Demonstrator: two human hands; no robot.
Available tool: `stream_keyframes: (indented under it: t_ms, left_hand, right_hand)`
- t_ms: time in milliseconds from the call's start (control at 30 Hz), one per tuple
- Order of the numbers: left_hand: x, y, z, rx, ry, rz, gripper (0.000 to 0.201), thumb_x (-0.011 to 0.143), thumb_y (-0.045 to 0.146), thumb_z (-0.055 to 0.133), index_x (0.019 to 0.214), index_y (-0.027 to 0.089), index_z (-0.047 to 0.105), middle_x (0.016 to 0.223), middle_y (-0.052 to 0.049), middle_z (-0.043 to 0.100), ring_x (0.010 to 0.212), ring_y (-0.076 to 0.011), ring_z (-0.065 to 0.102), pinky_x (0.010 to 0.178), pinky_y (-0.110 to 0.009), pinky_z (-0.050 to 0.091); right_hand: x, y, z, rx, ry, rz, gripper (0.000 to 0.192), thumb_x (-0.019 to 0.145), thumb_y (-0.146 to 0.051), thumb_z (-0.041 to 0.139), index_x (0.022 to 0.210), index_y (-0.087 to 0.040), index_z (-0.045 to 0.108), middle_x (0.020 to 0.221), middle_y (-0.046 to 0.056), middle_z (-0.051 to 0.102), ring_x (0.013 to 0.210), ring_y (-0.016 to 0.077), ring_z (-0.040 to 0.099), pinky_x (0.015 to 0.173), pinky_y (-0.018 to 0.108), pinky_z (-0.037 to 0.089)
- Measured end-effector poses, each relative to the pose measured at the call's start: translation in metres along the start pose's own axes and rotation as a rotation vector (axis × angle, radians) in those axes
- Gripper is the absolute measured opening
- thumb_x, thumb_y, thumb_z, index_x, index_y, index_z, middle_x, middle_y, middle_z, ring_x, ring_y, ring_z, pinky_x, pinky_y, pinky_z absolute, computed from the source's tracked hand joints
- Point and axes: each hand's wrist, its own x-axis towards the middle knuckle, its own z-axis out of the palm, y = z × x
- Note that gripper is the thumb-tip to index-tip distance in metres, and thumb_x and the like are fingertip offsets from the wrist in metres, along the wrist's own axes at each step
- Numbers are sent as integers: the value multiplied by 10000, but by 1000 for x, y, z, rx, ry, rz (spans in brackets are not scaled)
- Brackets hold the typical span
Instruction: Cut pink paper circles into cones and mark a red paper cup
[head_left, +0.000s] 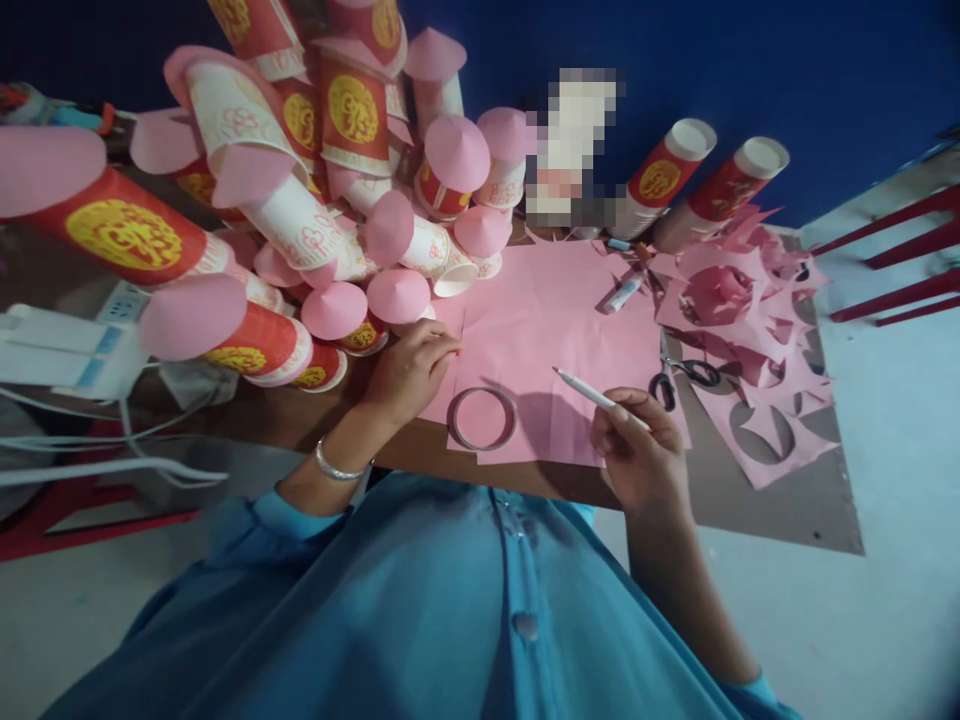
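Note:
Pink paper sheets (555, 300) lie on the table in front of me. My left hand (414, 368), fingers closed in a pinch, is at their left edge; what is between the fingertips, if anything, is hidden. In my right hand (646, 440) is a white pen (589, 388), its tip pointing left above the paper. Near the front edge of the sheets a round ring (514, 420) lies flat, with pink paper showing inside it. Scissors with black handles (694, 373) lie to the right of the sheets.
Red and white paper cups with pink cone tops (266, 335) crowd the left and back. Two cup stacks (671, 165) stand at the back right. Cut pink scraps (787, 400) cover the right side. A small white tube (622, 293) lies on the paper. White cables (112, 465) hang at left.

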Motion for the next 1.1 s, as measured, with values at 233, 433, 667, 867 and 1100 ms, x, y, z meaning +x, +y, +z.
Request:
stream_keyframes:
  t_ms: [233, 433, 667, 867, 1100]
  left_hand:
    - [-41, 20, -10, 136, 84, 102, 190, 1023, 171, 608, 1097, 218, 777, 1019, -65, 739, 875, -159, 727, 807, -278, 601]
    - [-71, 48, -9, 104, 78, 328, 212, 995, 164, 688, 1198, 206, 730, 1042, -62, 789, 947, -183, 756, 881, -312, 623]
    - [-67, 58, -3, 152, 31, 332, 177, 965, 265, 755, 1109, 163, 746, 1109, -91, 801, 981, -229, 727, 838, -362, 624]
    - [-71, 56, -6, 172, -3, 273, 203, 965, 249, 748, 1157, 184, 729, 1055, -83, 773, 918, -219, 702, 799, -357, 612]
    - [-69, 54, -11, 149, -191, 132, 743, 912, 404, 810, 1545, 182, 492, 1498, -163, 643, 1309, -351, 611, 1028, -504, 593]
  right_hand:
    - [4, 3, -4, 5, 68, -26, 203, 855, -343, 820, 1012, -239, 743, 711, -24, 607, 568, 102, 524, 485, 216, 401]
    - [5, 3, 1, 32, 58, 55, 246, 810, -369, 869, 965, -214, 757, 694, -11, 626, 571, 101, 542, 486, 211, 397]
    - [4, 0, 5, 13, 30, 54, 260, 820, -400, 873, 969, -218, 761, 683, -16, 616, 578, 104, 543, 510, 227, 407]
    - [3, 2, -1, -9, 53, 62, 283, 795, -414, 878, 965, -222, 759, 678, -23, 617, 557, 109, 528, 505, 246, 399]
    - [4, 4, 0, -26, 38, 84, 269, 809, -408, 862, 972, -222, 755, 674, -25, 610, 565, 112, 521, 519, 250, 411]
